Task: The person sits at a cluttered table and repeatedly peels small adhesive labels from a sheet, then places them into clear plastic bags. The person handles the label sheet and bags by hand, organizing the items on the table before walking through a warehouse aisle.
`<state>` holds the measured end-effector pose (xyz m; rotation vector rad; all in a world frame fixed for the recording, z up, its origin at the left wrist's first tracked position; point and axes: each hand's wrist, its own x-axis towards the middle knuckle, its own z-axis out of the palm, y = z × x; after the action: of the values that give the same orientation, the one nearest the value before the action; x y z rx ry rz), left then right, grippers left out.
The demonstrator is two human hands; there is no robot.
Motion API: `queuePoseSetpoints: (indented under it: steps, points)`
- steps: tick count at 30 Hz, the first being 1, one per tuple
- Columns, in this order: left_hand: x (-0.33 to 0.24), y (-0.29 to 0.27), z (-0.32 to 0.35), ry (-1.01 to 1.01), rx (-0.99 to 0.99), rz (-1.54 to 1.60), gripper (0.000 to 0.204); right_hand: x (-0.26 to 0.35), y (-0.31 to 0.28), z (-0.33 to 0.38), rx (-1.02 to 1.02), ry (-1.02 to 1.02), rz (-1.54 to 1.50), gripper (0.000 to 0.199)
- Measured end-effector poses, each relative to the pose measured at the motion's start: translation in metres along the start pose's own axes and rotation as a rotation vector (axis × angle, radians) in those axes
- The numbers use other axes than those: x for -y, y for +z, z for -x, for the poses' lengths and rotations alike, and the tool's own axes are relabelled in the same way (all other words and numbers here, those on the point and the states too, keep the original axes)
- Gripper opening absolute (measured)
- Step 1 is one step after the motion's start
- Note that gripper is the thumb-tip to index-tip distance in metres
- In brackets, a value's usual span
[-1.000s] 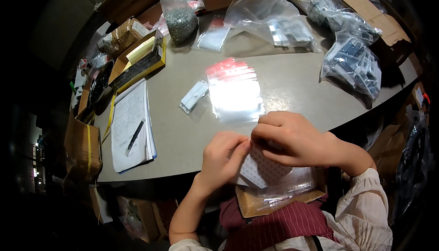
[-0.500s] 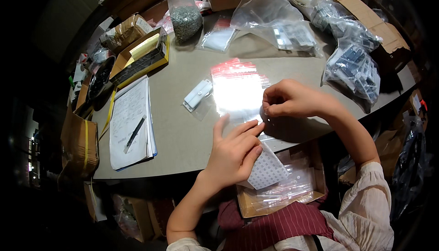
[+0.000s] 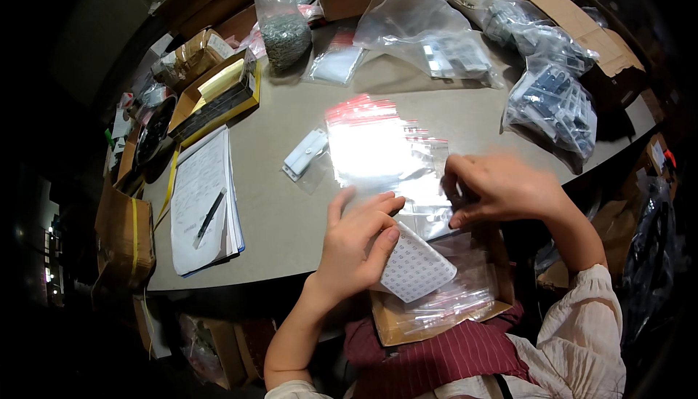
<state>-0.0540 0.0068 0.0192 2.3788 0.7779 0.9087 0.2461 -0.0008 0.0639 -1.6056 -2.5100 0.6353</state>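
Note:
My left hand (image 3: 356, 242) holds a white sheet with a small repeating print (image 3: 418, 264), its thumb against the sheet and its other fingers spread over the near edge of the bags. Slightly blurred, my right hand (image 3: 502, 188) has its fingers curled at the right edge of a clear zip bag (image 3: 427, 181). That bag sticks out from a fanned stack of clear zip bags with red strips (image 3: 363, 144), which glare partly washes out. Left of the stack lies a white plastic part in a clear bag (image 3: 305, 154).
A cardboard box of clear bags (image 3: 385, 333) sits at my lap under the table edge. On the left are a notepad (image 3: 196, 217) with a pen and a black-yellow box (image 3: 218, 101). Behind stand a bag of small metal pieces (image 3: 283, 35) and bagged dark parts (image 3: 552, 108).
My right hand has moved right and nearer to me, and one zip bag has slid right out of the stack. My left hand keeps the printed sheet, more of which shows.

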Motion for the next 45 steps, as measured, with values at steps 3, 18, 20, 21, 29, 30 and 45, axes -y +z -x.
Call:
queuePoseSetpoints:
  steps: [3, 18, 20, 21, 29, 30, 45]
  points:
    - [-0.003, 0.001, -0.002, -0.007, -0.002, -0.029, 0.009, 0.009, -0.004, 0.017, 0.131, -0.052, -0.108, 0.056]
    - [0.007, -0.005, 0.01, -0.3, -0.037, 0.364, 0.019, 0.018, 0.048, 0.013, -0.296, -0.274, -0.468, 0.026]
    - [0.007, -0.005, 0.007, -0.236, -0.046, 0.267, 0.017, 0.017, 0.054, 0.012, -0.293, -0.284, -0.452, 0.03]
    - [0.006, -0.003, 0.008, -0.253, -0.05, 0.249, 0.016, 0.017, 0.055, 0.012, -0.291, -0.288, -0.443, 0.032]
    - [0.001, 0.002, 0.005, -0.173, -0.079, 0.127, 0.013, 0.03, 0.048, 0.017, -0.48, -0.319, 0.045, 0.035]
    - [0.001, 0.002, 0.004, -0.171, -0.08, 0.127, 0.013, 0.031, 0.05, 0.017, -0.501, -0.331, 0.079, 0.039]
    - [0.003, 0.003, 0.006, -0.152, -0.086, 0.049, 0.011, 0.012, 0.013, -0.008, -0.353, -0.284, -0.34, 0.017]
